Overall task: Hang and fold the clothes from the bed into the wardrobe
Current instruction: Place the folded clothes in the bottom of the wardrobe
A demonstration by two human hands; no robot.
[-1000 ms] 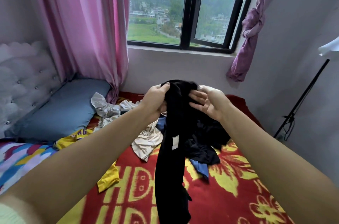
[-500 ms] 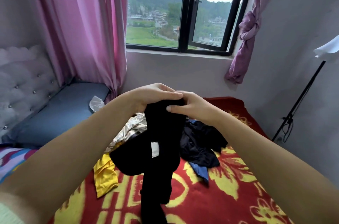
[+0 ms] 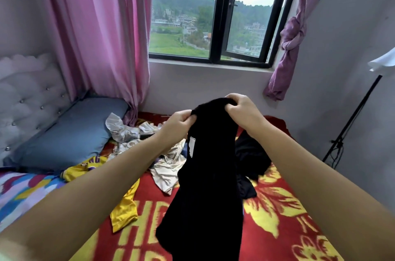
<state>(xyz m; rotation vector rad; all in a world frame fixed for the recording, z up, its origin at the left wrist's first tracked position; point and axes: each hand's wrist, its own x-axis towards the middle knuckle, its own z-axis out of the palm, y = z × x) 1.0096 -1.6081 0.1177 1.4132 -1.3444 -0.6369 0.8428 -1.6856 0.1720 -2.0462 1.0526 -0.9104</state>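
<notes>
Two hands, left hand and right hand, each pinch the top edge of a black garment at frame centre, above the bed.

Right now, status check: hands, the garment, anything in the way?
Left hand and right hand both grip the black garment at its top edge. Garment hangs above the bed. More clothes heaped behind it. Wardrobe not in view.

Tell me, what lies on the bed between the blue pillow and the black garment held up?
In the head view, between the blue pillow and the black garment: crumpled pale clothes and a yellow shirt.
</notes>
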